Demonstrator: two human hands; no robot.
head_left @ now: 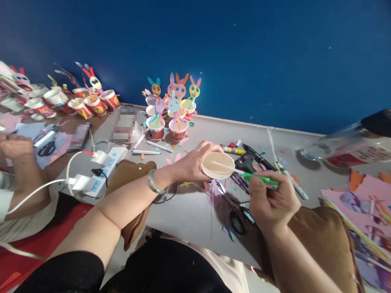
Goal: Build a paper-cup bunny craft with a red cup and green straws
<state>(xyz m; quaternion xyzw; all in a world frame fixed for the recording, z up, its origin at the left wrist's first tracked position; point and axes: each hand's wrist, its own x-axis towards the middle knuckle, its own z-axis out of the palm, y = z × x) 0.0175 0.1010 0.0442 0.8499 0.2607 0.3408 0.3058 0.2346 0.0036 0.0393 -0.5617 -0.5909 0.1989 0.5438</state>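
Observation:
My left hand point(194, 160) is closed around a paper cup point(218, 171) whose round opening faces me. Between the fingers of my right hand point(275, 199) is a thin stick, green at the held part point(261, 179) and white toward its tip. The white end reaches into the cup's opening; whether it touches the inside I cannot tell. A black glue gun point(252, 158) lies just behind the cup. Below the hands, black-handled scissors point(236, 223) rest on the table among paper scraps. Several paper cups point(179, 129) with colourful rabbit faces on sticks stand behind, near the wall.
A white power strip point(108, 169) with plugs and cables lies at left, beside a brown cushion point(122, 183). Another person's hand point(16, 146) is at the far left. A clear bottle point(345, 146) and pink paper point(363, 191) are at right. More decorated cups point(96, 105) stand back left.

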